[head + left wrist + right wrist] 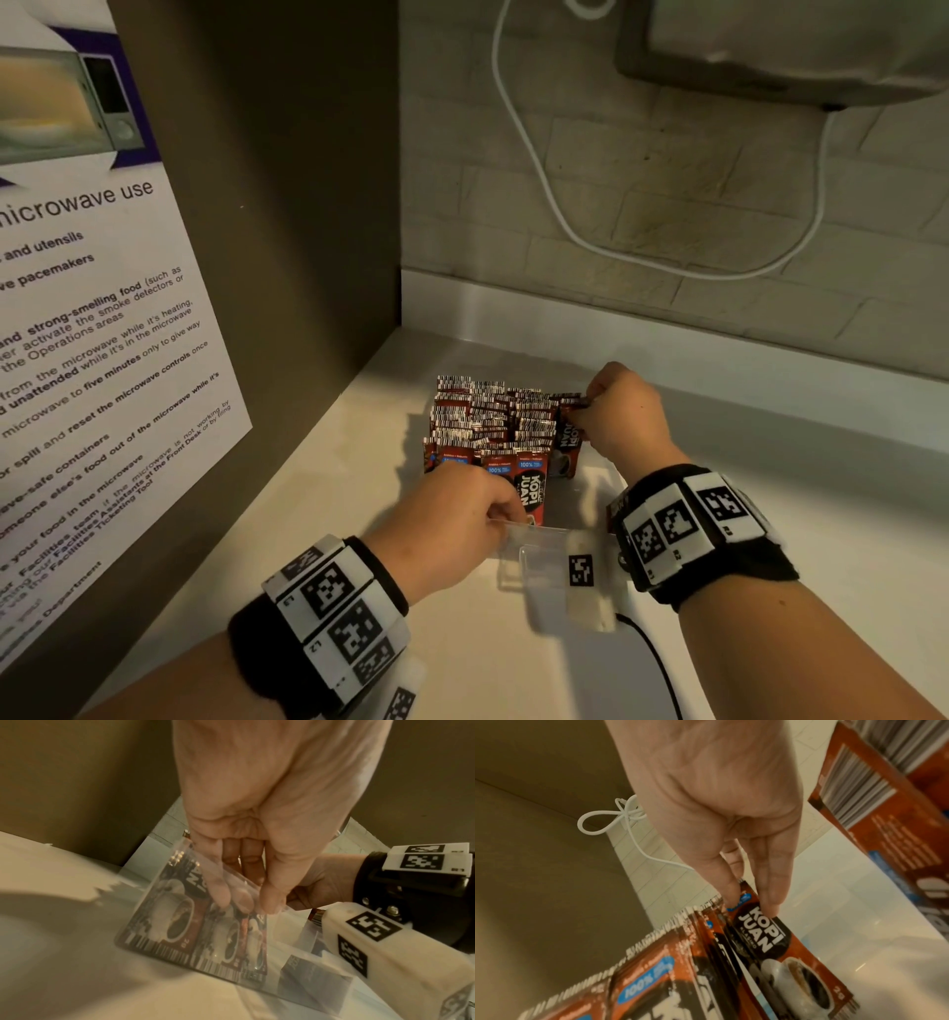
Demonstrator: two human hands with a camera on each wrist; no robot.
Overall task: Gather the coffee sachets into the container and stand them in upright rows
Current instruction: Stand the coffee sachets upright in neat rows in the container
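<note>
Your left hand (452, 519) pinches the near rim of the clear container (544, 555) on the counter (318, 514), thumb outside and fingers (218, 882) curled over the wall. Just beyond those fingers, the coffee sachets (493, 416) stand in packed upright rows inside it. Your right hand (624, 411) reaches over the container's far right side, thumb and fingertips (772, 896) pinching the top edge of one sachet (770, 941) that stands against the row beside it.
</note>
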